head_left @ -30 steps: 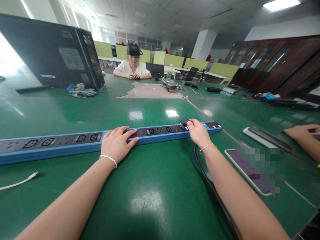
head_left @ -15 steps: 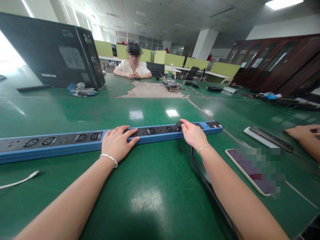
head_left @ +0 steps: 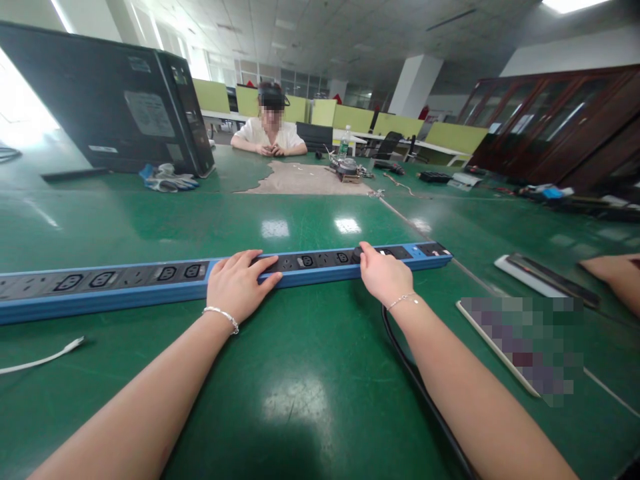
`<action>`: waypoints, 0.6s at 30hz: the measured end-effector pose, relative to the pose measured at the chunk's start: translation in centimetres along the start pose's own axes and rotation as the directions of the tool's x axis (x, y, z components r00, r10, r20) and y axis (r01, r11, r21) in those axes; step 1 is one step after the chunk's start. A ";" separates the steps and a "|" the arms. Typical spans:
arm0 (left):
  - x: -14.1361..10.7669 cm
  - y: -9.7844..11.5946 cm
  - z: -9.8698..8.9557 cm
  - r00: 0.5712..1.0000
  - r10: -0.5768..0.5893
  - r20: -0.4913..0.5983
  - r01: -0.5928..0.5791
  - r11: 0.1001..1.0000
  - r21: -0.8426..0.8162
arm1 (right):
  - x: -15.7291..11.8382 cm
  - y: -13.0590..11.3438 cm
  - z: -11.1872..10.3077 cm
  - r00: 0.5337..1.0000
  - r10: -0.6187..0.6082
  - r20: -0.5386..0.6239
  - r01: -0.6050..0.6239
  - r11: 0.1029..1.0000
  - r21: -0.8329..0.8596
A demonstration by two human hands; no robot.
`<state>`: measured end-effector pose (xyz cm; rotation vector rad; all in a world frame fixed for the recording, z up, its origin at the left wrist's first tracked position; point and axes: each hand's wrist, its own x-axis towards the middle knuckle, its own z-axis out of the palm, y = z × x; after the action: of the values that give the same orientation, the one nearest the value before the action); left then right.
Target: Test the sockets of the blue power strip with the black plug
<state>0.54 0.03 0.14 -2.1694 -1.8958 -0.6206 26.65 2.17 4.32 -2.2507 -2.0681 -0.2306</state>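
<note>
A long blue power strip (head_left: 150,291) with a row of black sockets lies across the green table (head_left: 280,347). My left hand (head_left: 240,283) rests on the strip's middle with its fingers spread, pressing on its top and front edge. Toward the strip's right end, my right hand (head_left: 384,270) is closed around a black plug (head_left: 358,254), which sits at a socket; how deep it is in is hidden by my fingers. A black cable (head_left: 420,383) runs from under my right hand down beside the forearm.
Two phones, one pixelated (head_left: 515,347) and one dark (head_left: 550,280), lie at right near another person's hand (head_left: 613,273). A white cable (head_left: 45,361) is at left. Farther back are gloves (head_left: 170,179), a black computer case (head_left: 125,107), a seated person (head_left: 270,133) and a bottle (head_left: 345,142).
The whole view has shifted slightly, so things appear a little further right. My right hand has turned slightly at the plug. My left hand keeps its place on the strip.
</note>
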 end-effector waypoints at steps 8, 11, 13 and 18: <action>0.0 0.1 -0.1 1.000 0.000 0.011 0.000 1.000 0.013 | -0.1 0.1 0.4 0.999 0.035 0.002 -0.035 0.998 0.047; 0.0 0.0 -0.1 1.000 0.000 0.007 0.000 1.000 0.018 | -0.3 0.0 0.6 0.999 0.046 -0.009 -0.045 0.998 0.052; 0.0 0.0 -0.1 1.000 0.000 0.008 0.000 1.000 0.020 | -0.5 -0.1 0.7 0.999 0.048 -0.015 -0.048 0.998 0.036; 0.0 0.1 -0.1 1.000 0.005 -0.002 -0.005 1.000 0.024 | -0.6 -0.2 0.7 0.998 0.069 0.012 -0.070 0.997 0.020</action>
<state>0.57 -0.01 0.26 -2.1576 -1.8858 -0.5959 26.47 1.71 3.52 -2.3119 -1.9837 -0.1919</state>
